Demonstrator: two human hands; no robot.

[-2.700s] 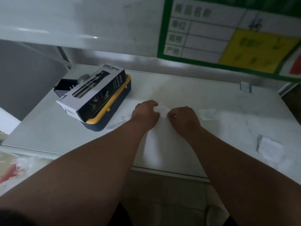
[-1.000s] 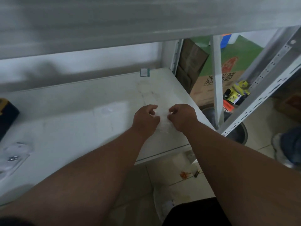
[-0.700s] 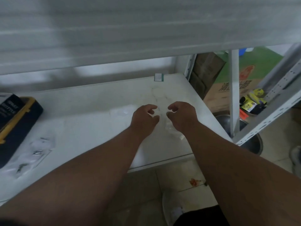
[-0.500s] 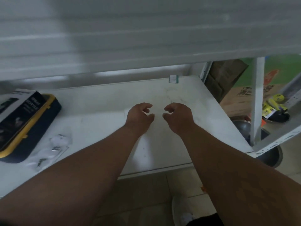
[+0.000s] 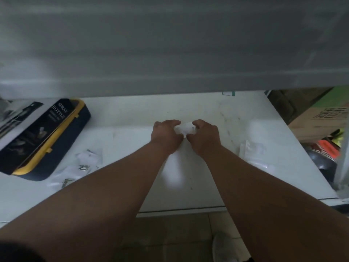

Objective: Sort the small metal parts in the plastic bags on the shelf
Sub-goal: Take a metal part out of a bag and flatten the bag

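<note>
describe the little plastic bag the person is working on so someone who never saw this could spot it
Start at the white shelf and follow both forearms to where the left hand and right hand meet at its middle. The small plastic bag is the crumpled pale packet pinched between them. Unlike the loose bags lying left by the spray bottle box and the flat bag to the right, it is the only one held.

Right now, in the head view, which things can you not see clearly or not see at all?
- Contents of the small plastic bag: the left hand and right hand cover most of it.
- Back of the shelf: hidden by the upper shelf board.
- Spray bottle box: cut off by the left edge.
- Small metal parts on the left: too small to tell their type.
- Bags on the right: contents blurred.
</note>
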